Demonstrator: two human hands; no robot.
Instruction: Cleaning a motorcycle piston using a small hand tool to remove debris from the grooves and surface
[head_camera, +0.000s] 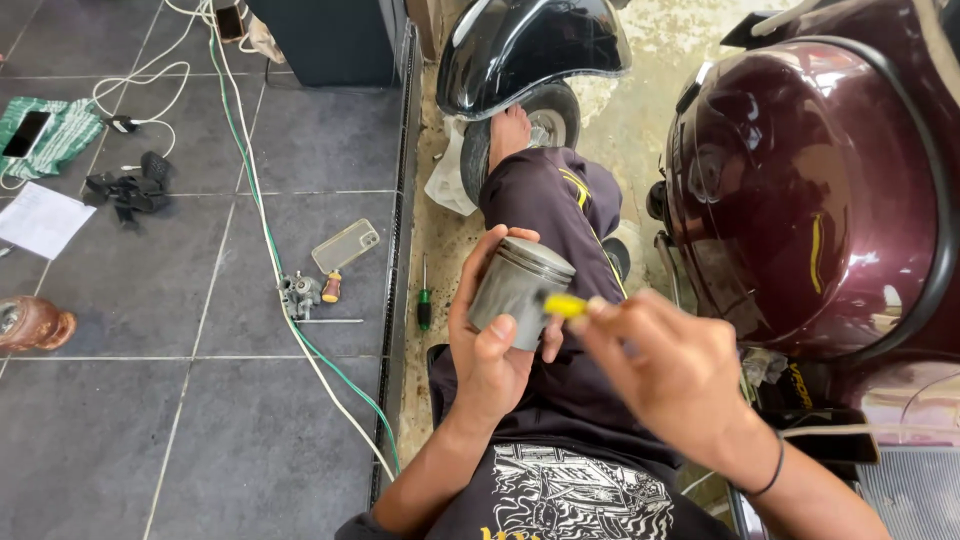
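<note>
While seated beside a maroon scooter body | left hand wrapped around grey cylindrical metal piston, fingers curled on its side, above the lap | right hand pinching small yellow tool against piston | green-handled screwdriver on floor nearby

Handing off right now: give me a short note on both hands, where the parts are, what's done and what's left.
Left hand: wrapped around a grey metal piston, held up over the lap.
Right hand: pinching a small yellow tool, its tip against the piston's side.
Nearby: green screwdriver on the concrete strip; small carburettor on the floor tiles; maroon scooter to the right.
Done: piston is out and in hand.
Left: work on the piston's side looks unfinished; progress cannot be told.
</note>
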